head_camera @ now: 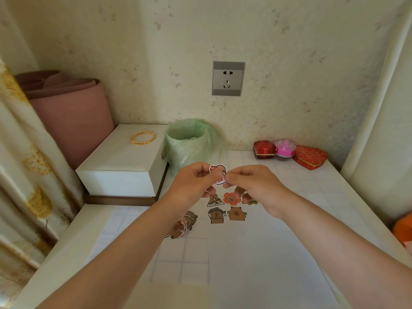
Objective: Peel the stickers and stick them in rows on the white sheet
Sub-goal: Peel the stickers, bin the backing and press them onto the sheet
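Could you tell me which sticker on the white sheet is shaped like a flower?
The flower sticker in the upper row, just below the right hand: red petals ring its brown face, and no other has petals.

Both hands (196, 181) (254, 184) pinch one sticker (218, 172), apparently peeling it.

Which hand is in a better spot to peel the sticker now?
Probably the right hand: its fingertips pinch the edge of the sticker, while the left hand holds the sticker from the other side.
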`<state>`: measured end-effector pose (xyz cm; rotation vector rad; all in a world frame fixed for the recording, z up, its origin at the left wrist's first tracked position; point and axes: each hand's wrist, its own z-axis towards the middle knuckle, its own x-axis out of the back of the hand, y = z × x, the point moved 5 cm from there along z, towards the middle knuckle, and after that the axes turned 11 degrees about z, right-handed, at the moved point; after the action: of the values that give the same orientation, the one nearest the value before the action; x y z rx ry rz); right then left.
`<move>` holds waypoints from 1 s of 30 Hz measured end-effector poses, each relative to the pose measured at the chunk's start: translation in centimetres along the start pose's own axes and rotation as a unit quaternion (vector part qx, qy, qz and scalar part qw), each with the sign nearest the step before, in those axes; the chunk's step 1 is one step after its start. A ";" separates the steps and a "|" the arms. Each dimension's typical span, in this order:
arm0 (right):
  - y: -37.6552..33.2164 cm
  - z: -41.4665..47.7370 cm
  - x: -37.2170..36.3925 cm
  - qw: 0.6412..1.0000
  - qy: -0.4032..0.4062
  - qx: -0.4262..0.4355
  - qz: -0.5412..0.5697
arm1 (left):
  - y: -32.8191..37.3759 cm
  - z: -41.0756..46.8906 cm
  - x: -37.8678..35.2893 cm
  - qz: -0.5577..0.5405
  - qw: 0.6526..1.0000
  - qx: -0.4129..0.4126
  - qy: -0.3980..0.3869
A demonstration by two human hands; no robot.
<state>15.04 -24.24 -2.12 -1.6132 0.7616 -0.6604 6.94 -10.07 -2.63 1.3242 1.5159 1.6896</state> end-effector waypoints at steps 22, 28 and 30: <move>-0.9 -0.5 -1.0 0.981 0.097 0.145 -0.088 | -0.4 -0.4 0.0 0.036 0.996 -0.020 0.073; -0.3 -0.3 -1.0 0.995 0.009 -0.007 0.101 | 0.2 -0.4 0.1 -0.019 1.000 -0.010 0.016; -0.2 -0.3 -0.9 0.995 0.009 -0.005 0.094 | 0.3 -0.5 0.0 -0.014 1.000 -0.014 0.012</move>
<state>14.25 -23.70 -1.84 -1.5233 0.9185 -0.5360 6.57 -10.32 -2.33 1.2662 1.5115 1.7093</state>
